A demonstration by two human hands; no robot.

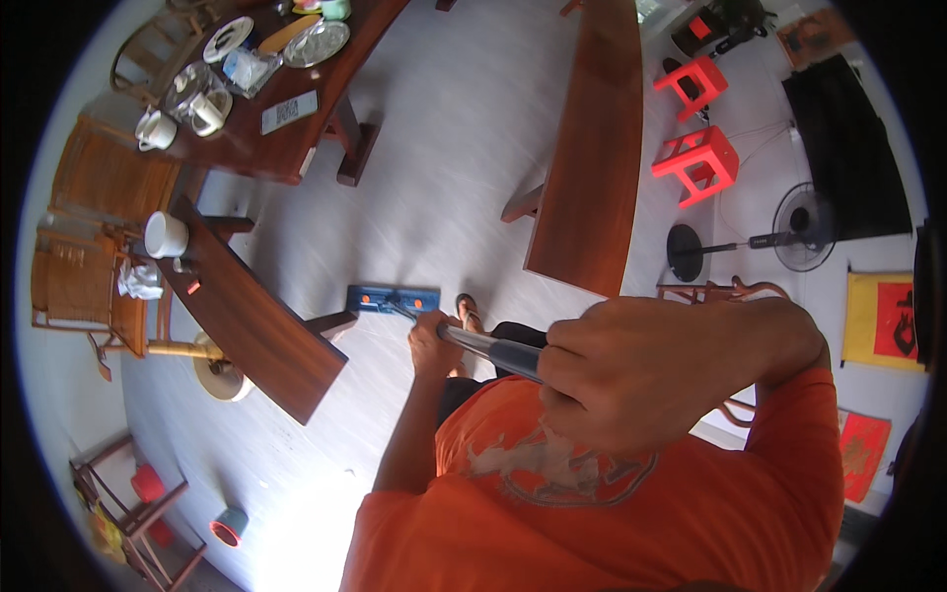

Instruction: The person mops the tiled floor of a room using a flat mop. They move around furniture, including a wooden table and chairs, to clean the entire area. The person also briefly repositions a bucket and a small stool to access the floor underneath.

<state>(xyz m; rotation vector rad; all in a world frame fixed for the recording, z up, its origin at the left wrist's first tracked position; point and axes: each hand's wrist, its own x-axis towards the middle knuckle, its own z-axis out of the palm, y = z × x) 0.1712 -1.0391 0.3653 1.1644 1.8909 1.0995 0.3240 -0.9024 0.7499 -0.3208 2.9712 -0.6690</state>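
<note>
A flat mop with a blue head [393, 299] rests on the grey floor, just ahead of my sandalled foot. Its metal pole [473, 341] slants up towards my chest. My left hand [435, 344] is closed round the lower part of the pole. Higher up, my right hand [629, 374] grips the upper end at the dark handle grip [516, 360], large and close to the camera. The mop head lies between a short wooden bench [259, 318] on the left and a long wooden bench [592, 170] on the right.
At the upper left, a dark wooden table [244, 159] bears cups, trays and a printed card. Red plastic stools [712, 159] and a standing fan [684, 251] are along the right. Wooden chairs [66, 285] line the left; a small bin [229, 527] stands lower left.
</note>
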